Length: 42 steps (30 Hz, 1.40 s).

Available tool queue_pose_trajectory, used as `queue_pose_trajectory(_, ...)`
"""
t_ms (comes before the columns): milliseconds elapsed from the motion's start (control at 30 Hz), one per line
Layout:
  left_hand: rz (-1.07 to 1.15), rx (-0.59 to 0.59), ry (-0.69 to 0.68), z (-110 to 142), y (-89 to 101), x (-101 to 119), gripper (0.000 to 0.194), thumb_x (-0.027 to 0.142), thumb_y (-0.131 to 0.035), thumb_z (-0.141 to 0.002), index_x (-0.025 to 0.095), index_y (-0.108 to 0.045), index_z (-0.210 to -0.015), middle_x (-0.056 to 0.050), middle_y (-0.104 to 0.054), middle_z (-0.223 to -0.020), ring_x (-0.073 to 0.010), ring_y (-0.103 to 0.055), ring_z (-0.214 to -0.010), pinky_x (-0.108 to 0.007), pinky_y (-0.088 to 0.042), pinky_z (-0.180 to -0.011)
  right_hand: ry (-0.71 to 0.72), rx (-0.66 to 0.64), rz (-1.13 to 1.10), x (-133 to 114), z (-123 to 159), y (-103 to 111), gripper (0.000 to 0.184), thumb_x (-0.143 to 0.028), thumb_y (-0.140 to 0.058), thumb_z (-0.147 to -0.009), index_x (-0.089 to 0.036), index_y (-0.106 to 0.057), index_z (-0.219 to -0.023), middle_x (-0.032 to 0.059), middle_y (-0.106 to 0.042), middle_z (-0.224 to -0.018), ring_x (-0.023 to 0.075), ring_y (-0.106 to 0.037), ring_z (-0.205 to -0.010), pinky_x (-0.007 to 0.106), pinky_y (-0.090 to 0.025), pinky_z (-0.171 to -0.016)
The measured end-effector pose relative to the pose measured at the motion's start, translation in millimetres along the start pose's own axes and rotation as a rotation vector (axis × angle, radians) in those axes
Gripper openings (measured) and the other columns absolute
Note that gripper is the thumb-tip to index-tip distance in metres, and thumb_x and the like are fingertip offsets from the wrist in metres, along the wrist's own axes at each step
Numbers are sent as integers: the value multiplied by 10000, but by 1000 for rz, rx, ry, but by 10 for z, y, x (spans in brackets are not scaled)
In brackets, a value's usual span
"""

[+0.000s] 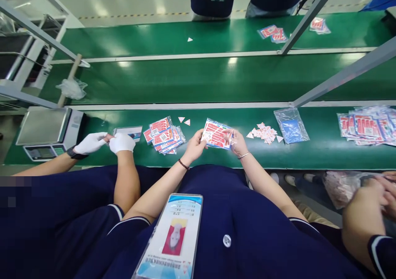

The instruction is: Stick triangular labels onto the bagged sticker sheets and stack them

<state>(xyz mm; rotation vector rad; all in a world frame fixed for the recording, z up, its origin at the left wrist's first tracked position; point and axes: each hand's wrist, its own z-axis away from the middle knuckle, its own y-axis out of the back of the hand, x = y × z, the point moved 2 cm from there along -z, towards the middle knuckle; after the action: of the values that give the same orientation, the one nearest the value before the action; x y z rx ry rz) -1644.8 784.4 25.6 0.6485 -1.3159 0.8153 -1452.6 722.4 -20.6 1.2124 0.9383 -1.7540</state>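
Between my two hands is a clear plastic packet (218,133) with a red, white and blue printed card inside, held over the green bench. My left hand (195,145) pinches its left end. At the other end, the fingers of my right hand (239,143) close on the clear plastic edge. To the left of my hands lies a heap of similar packets (165,135), with two small white triangular pieces (184,121) by it. Right of my hands is a loose pile of small triangular pieces (264,133).
A clear bag with blue contents (291,126) and a larger packet pile (368,125) lie to the right. At left, a co-worker's gloved hands (122,143) hold something near a scale (46,126). Grey metal bars (343,72) slant above the bench. More people stand opposite and at right.
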Motion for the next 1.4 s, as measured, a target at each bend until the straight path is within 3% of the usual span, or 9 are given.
queue_pose_trajectory(233,118,202,-51,87,-104,22,655,459,-613,-838,215,-364,-1393,-57,-642,-966,-149,-635,-713,-306,-579,-686,29,-32,-32,80,19,-173,656,-806,-610,-652,-172,-695,-798,80,-680,-1013,227,-642,-924,405,-528,-871)
queue_pose_trajectory(533,85,344,-164,12,-49,81,799,593,-618,-823,257,-285,-1466,-125,-565,-1255,-201,-638,-935,-309,-582,-721,70,-190,132,47,27,-234,507,-509,-816,-605,-186,-743,-988,45,-700,-979,223,-634,-931,410,-495,-922)
queue_pose_trajectory(667,49,302,-168,-5,-3,96,782,586,-707,-747,232,-430,-1387,-119,-598,-1225,-215,-648,-924,-299,-581,-681,152,-201,201,-29,26,-216,532,-524,-805,-628,-208,-719,-1047,57,-680,-1108,260,-610,-1070,446,-443,-1017)
queue_pose_trajectory(767,-60,278,-205,37,-37,122,574,547,-657,-808,200,-560,-1255,-100,-645,-1159,-212,-648,-946,-323,-565,-790,147,-141,230,-61,94,134,589,-528,-813,-633,-214,-679,-1112,90,-650,-1195,279,-592,-1119,461,-442,-1016)
queue_pose_trajectory(867,-80,334,-216,39,-12,140,388,497,-591,-865,176,-630,-1079,-75,-675,-1038,-205,-636,-959,-333,-523,-864,91,-102,189,-17,105,791,516,-605,-563,-852,-239,-624,-1211,128,-599,-1289,274,-603,-1115,484,-457,-953)
queue_pose_trajectory(1033,124,150,160,-79,126,53,325,380,-766,-690,167,-532,-766,6,-619,-687,-122,-578,-602,-254,-484,-599,69,-82,75,54,-187,1394,671,-682,-99,-932,-337,-490,-1354,84,-425,-1485,277,-565,-1222,503,-462,-922)
queue_pose_trajectory(1133,144,27,242,-107,133,26,343,259,-811,-605,152,-550,-800,-5,-666,-758,-141,-623,-678,-276,-506,-663,217,-75,281,-63,-239,1064,526,-637,-422,-905,-273,-581,-1251,92,-457,-1456,270,-448,-1336,458,-395,-1018)
queue_pose_trajectory(1233,154,116,233,-112,85,-15,343,173,-794,-564,140,-573,-824,-4,-685,-784,-145,-629,-702,-272,-504,-679,338,-133,489,-151,-91,421,568,-523,-770,-693,-224,-634,-1156,103,-516,-1391,270,-408,-1347,411,-329,-1111)
queue_pose_trajectory(1400,186,236,241,-74,-36,-184,327,139,-768,-583,155,-552,-829,14,-683,-799,-115,-620,-707,-219,-491,-671,407,-185,546,-73,70,-198,311,-451,-791,-679,-195,-697,-828,108,-505,-1397,298,-450,-1289,472,-322,-1134)
